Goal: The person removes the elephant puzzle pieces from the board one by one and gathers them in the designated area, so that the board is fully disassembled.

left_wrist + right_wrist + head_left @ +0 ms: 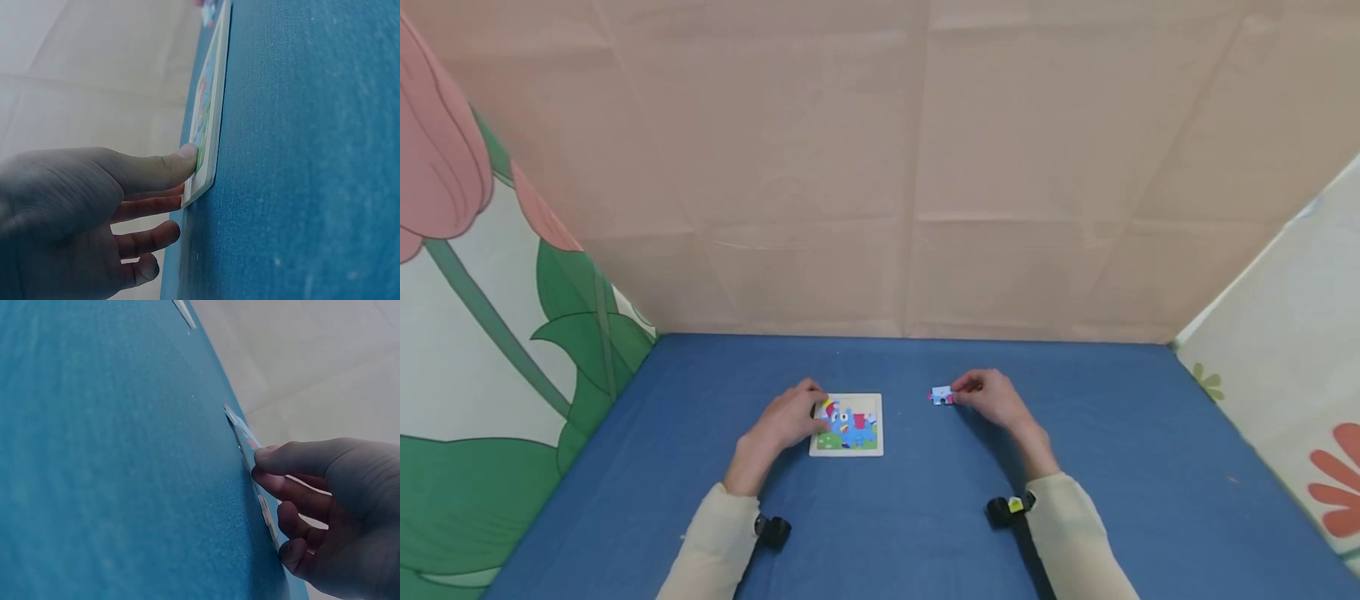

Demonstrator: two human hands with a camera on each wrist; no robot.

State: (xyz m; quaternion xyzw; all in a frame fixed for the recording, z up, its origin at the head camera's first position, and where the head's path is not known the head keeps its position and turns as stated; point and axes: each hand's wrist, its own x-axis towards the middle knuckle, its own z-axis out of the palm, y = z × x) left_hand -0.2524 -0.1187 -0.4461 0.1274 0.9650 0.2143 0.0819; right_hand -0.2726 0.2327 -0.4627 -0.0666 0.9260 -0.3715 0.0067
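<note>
A square jigsaw board (877, 450) with a pale frame and a blue cartoon animal picture lies flat. My left hand (786, 414) rests on its left side; in the left wrist view the thumb (169, 167) presses on the board's face near one corner while the other fingers stay loosely bent. To the right of the board, my right hand (992, 398) pinches a light-blue puzzle piece (941, 395) with pink bits between thumb and forefinger, just at the table surface. Another small flat piece (265, 511) shows beneath the right fingers in the right wrist view.
Blue cloth covers the table (910, 525). A beige sheet (910, 167) hangs behind its far edge. Printed flower panels stand on the left (482, 500) and right (1285, 400). Each wrist wears a small black camera.
</note>
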